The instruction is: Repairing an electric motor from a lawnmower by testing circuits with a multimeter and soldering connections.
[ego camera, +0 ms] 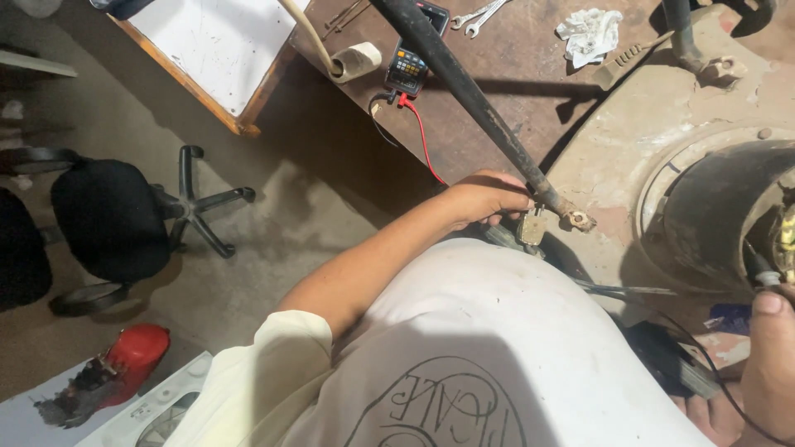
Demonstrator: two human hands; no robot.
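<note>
Head view showed the left hand clamped on the black rod's rusty near end, above a padlock. Right hand, at the near right, pinched a thin probe beside the dark round housing; a multimeter lay far behind.

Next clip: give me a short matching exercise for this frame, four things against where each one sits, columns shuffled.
Things:
1. left hand
2. multimeter
3. office chair
4. spanners

Places:
A. on the floor at far left
B. on the lower end of the black metal bar
C. top edge of the brown workbench
D. on the bench, with a red lead running from it

Pairs: 1-B, 2-D, 3-A, 4-C
</note>
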